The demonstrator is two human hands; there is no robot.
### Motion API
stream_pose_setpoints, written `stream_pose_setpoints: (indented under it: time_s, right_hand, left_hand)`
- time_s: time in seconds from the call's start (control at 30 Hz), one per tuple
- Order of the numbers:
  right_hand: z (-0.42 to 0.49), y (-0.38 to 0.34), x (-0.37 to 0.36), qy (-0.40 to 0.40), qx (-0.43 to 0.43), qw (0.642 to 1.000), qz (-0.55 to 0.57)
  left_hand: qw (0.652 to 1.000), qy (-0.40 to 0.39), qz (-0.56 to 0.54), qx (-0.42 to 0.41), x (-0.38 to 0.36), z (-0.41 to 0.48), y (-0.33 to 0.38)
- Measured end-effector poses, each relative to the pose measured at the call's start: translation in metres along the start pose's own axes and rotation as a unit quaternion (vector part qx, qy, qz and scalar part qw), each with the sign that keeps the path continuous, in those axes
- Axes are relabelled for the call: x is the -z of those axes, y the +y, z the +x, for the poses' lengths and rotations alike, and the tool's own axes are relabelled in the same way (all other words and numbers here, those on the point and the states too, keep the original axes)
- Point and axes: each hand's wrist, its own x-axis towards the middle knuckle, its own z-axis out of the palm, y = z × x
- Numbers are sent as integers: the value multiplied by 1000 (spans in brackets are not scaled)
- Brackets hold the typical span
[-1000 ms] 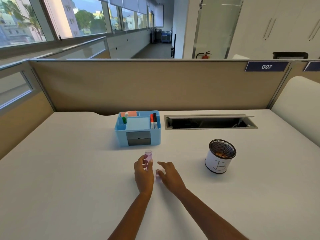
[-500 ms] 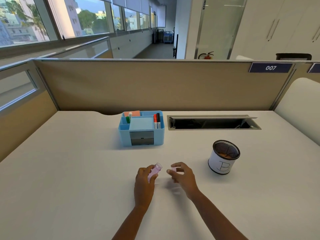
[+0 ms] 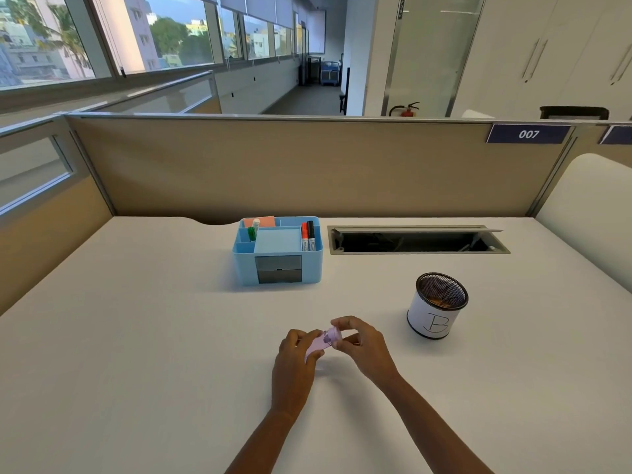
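A small pink, see-through tube-shaped object [image 3: 323, 341] is held tilted just above the white desk [image 3: 136, 336]. My left hand [image 3: 294, 364] grips its lower body, fingers curled round it. My right hand [image 3: 362, 347] pinches its upper end, thumb and fingers curled at the cap end. What exactly the object is stays too small to tell.
A blue desk organiser [image 3: 277, 251] with markers and sticky notes stands behind the hands. A mesh pen cup [image 3: 437, 306] with a white label marked B stands to the right. An open cable hatch [image 3: 417, 241] lies at the back. Beige partitions wall the desk.
The pink object went from upright in my left hand to tilted toward the right. My right hand came in from beside it and now pinches its upper end.
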Motion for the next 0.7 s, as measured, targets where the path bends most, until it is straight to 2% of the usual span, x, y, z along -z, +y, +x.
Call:
stream_pose_setpoints:
  time_s: [0.37, 0.7]
  right_hand:
    - [-5, 0, 0, 16, 13, 999, 25]
    - [-4, 6, -1, 41, -31, 999, -12]
  left_hand:
    - [999, 28, 5, -26, 0, -4, 2]
    - [990, 41, 108, -80, -7, -8, 5]
